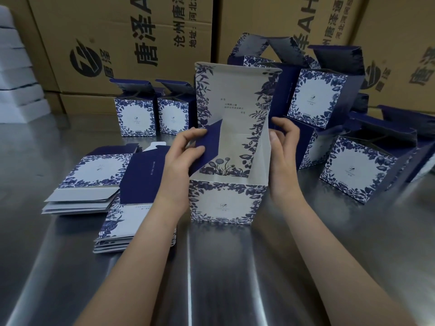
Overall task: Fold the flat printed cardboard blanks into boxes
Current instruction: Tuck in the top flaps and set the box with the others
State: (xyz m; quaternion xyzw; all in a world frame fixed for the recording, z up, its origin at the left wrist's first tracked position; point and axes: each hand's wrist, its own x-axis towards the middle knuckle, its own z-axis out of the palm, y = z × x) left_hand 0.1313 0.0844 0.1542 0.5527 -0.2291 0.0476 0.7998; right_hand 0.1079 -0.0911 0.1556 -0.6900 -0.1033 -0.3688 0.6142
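Observation:
A half-formed blue-and-white floral box (226, 201) stands upright on the steel table in the middle, its tall lid panel (233, 97) raised. My left hand (183, 151) pinches the box's dark blue left side flap (208, 142), which leans inward. My right hand (282, 147) grips the box's right wall with the thumb on its white inner face. Two stacks of flat printed blanks (94, 177) (122, 224) lie to the left of the box.
Two folded boxes (135, 116) (174, 116) with open lids stand behind on the left. Several more folded boxes (317, 97) (360, 168) are piled on the right. Large brown shipping cartons (131, 38) wall off the back. White foam pieces (16, 74) sit far left.

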